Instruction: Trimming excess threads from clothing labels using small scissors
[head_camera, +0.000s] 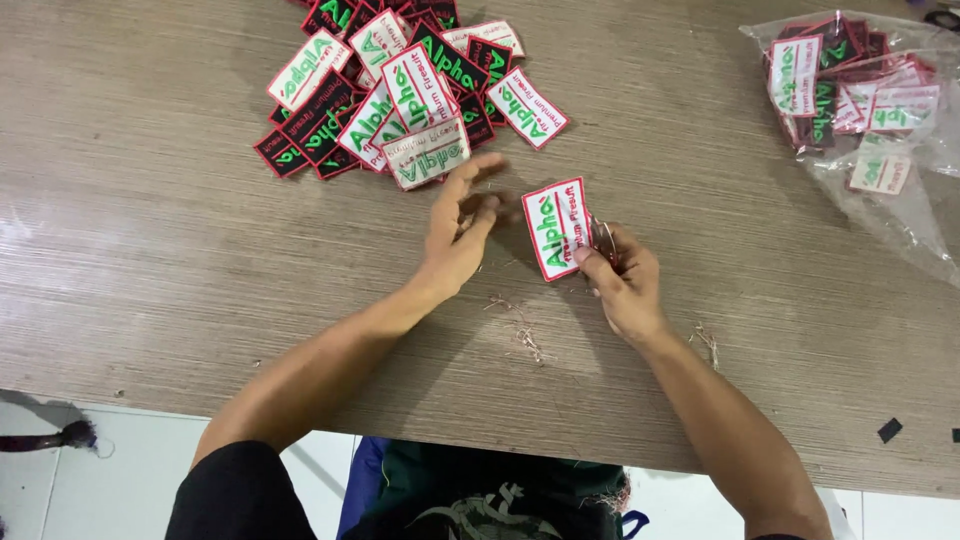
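Observation:
My right hand (622, 280) pinches a white embroidered patch (556, 226) with a red border and green lettering by its lower right edge, with a small metal snipper (604, 240) in the same hand. To the left of that patch, my left hand (458, 232) hovers with fingers spread, holding nothing, its fingertips close to the pile of patches (398, 88). That pile holds several white and black patches, all red-edged, heaped at the top centre of the table.
A clear plastic bag (880, 110) with more patches lies at the top right. Loose thread clippings (520, 330) lie on the wood-grain table (150, 250) between my forearms. The table's front edge runs just above my lap.

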